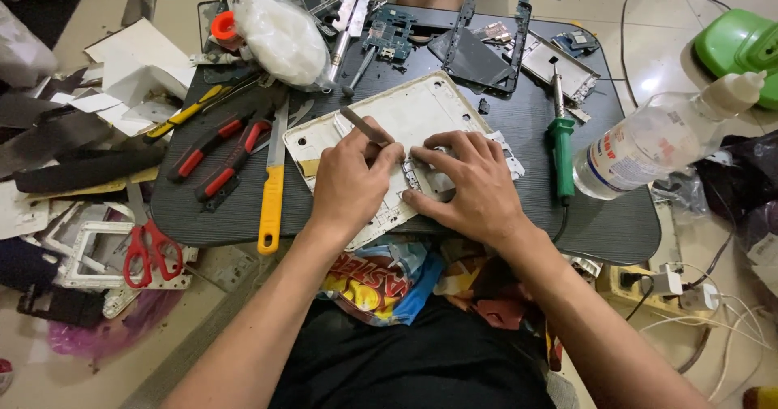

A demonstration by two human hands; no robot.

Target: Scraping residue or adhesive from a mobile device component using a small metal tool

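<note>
1. Head view: white tablet back shell (405, 134) lies flat on the dark low table (519, 117), near its front edge, in front of the seated person.
2. Left hand (350, 184) is clenched around a slim metal tool (365, 125), tip down on the shell.
3. Right hand (474, 184) presses flat, fingers spread, pinning the shell; it grips nothing.
4. Judgement: shell looks light, thin, stiff plastic, likely to crack if flexed; best held by its rim edges.
5. Nearby: green soldering iron (561, 154), clear bottle (648, 146), red-handled pliers (219, 158), red scissors (150, 247).
</note>
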